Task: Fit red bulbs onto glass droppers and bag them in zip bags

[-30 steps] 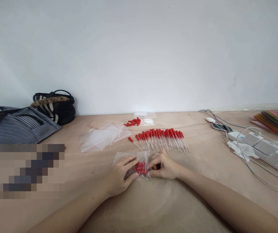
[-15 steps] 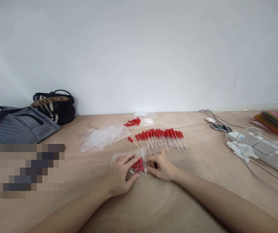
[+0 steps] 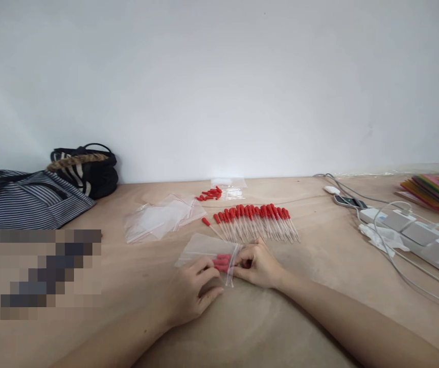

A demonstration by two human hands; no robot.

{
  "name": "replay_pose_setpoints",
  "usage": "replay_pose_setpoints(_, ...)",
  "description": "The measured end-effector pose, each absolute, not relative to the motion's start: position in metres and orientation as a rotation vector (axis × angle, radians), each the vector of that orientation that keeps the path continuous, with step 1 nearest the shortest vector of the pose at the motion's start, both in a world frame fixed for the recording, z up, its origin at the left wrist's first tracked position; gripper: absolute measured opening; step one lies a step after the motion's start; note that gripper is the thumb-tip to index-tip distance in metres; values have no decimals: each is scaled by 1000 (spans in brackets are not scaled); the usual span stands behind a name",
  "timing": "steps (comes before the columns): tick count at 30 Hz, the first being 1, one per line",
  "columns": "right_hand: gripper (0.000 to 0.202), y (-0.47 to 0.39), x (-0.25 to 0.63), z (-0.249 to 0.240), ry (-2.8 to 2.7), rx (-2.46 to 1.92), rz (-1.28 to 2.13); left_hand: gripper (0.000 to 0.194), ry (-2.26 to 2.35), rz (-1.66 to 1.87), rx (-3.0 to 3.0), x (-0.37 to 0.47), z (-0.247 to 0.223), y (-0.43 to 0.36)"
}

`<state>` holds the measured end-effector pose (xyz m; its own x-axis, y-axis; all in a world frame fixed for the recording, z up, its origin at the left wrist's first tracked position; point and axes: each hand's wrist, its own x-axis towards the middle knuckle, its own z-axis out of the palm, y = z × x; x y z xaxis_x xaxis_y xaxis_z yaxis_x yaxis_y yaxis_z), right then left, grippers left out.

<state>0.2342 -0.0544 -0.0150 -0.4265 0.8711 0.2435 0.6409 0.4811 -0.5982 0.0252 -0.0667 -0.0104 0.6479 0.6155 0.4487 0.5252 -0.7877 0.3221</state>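
Note:
A clear zip bag (image 3: 204, 246) lies flat on the table with several red rubber bulbs (image 3: 223, 262) at its right end. My right hand (image 3: 255, 263) pinches the bag's right end between thumb and fingers. Against the bag's lower side rests my left hand (image 3: 200, 289), its fingers apart and their tips touching the plastic by the bulbs. Behind my hands is a row of clear droppers with red bulbs (image 3: 257, 210), one of them set a little apart at the left. Farther back are loose red bulbs (image 3: 211, 193) beside thin clear tubes (image 3: 233, 193).
Flat zip bags (image 3: 161, 220) overlap left of the droppers. A striped bag (image 3: 35, 202) and a black bag (image 3: 100, 174) stand at the left. On the right are a power strip (image 3: 414, 230) with cables, a crumpled tissue (image 3: 380, 237) and coloured sheets (image 3: 437, 194).
My left hand has shifted down off the bag's upper part, uncovering more of it. The red bulbs inside have spread into a neater, side-by-side layout. My right hand keeps its pinch.

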Motion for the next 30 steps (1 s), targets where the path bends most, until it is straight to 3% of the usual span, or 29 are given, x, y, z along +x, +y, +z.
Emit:
replay_pose_setpoints(10, 12, -52, 237, -17, -2211, -1168, 516, 23, 706, 853, 2750, 26, -14, -69)
replay_pose_setpoints(21, 23, -55, 231, -20, -2172, -1289, 187, 28, 731, 779, 2685, 26, -17, -70)
replay_pose_setpoints(30, 12, -45, 248, -17, -2106, -1342, 318, 28, 743, 745, 2651, 25, -14, -70)
